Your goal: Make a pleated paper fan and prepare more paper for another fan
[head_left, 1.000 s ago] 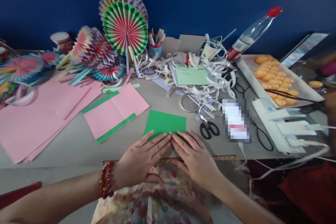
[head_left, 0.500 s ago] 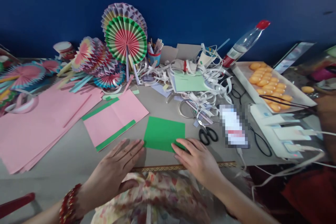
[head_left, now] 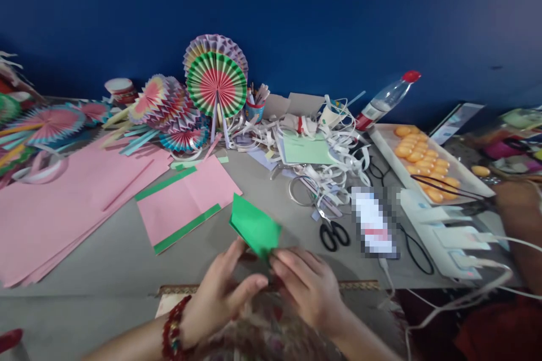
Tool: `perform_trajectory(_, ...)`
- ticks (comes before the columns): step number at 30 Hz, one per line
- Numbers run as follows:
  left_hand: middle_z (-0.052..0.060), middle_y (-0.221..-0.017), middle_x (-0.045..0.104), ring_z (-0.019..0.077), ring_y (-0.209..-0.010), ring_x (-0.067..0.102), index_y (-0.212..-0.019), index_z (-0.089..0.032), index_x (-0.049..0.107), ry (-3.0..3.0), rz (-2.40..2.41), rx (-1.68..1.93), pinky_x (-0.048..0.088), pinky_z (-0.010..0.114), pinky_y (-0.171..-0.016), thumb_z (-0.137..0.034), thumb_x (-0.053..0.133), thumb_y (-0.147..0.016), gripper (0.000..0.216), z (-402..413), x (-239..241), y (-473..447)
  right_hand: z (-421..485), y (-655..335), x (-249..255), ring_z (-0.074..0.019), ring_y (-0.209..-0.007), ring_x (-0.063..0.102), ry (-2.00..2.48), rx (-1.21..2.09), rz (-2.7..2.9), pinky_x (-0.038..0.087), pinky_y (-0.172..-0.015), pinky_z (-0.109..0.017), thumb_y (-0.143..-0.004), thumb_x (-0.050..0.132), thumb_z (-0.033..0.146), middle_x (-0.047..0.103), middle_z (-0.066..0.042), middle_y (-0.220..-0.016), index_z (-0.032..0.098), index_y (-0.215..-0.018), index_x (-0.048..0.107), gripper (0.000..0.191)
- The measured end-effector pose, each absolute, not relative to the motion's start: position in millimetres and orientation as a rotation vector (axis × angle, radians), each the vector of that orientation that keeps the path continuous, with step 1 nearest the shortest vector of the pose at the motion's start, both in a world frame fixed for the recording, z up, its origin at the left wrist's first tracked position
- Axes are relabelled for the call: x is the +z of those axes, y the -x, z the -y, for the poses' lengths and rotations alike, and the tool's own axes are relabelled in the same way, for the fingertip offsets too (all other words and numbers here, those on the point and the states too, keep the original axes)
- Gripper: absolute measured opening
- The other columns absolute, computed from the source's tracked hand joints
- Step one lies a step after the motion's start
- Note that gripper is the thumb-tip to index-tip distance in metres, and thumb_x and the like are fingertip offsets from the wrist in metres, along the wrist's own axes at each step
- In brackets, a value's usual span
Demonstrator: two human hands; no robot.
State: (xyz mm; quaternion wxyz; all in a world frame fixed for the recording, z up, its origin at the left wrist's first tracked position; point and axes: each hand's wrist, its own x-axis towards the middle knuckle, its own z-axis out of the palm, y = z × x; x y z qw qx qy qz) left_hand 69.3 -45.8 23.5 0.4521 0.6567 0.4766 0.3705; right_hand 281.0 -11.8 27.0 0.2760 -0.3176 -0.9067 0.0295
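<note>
A green sheet of paper [head_left: 256,224], tilted and slightly bent, is lifted off the grey table near its front edge. My right hand [head_left: 309,287] pinches its lower right corner between thumb and fingers. At the paper's lower left edge is my left hand [head_left: 224,293], with a red bead bracelet on the wrist. Its thumb stands apart from the fingers, and some fingertips are hidden behind or under the paper. Left of the green sheet lies a pink paper with green strips [head_left: 188,203] along two edges. Black-handled scissors [head_left: 333,235] rest to the right.
Large pink sheets [head_left: 76,203] cover the table's left. Folded paper fans [head_left: 217,86] stand at the back beside a pen cup [head_left: 254,111]. White paper strips [head_left: 339,152] lie tangled behind the scissors. To the right are a phone [head_left: 375,223], a power strip [head_left: 444,242] and a tray [head_left: 376,138].
The green paper, flat on the table before, is now raised, turned and tilted. My right hand has closed on its corner. My left hand has moved right, its thumb now raised.
</note>
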Motion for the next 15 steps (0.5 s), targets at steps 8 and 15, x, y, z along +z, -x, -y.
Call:
perform_trajectory(8,0.014,-0.133,0.063,0.0263,-0.119,0.059,-0.140,-0.015,0.048,-2.442,-1.474,0.923,0.043,0.044,-0.104,-0.009,0.038,-0.094,0.047,10,33,-58,15,-289,41,-0.0201,-0.097,0.066,0.735,-0.050,2.292,0.057,-0.086,-0.034,-0.088,0.063,0.011,0.074,-0.005,-0.101,0.023,-0.121,0.066,0.035)
perform_trajectory(15,0.015,-0.143,0.055,0.0289,-0.129,0.050,-0.136,-0.008,0.054,-2.774,-1.593,0.387,0.042,0.044,-0.101,-0.009,0.042,-0.090,0.047,6,34,-63,4,-284,32,-0.0200,-0.097,0.063,0.930,-0.137,2.382,0.046,-0.093,-0.036,-0.091,0.065,0.016,0.075,-0.003,-0.105,0.027,-0.119,0.068,0.030)
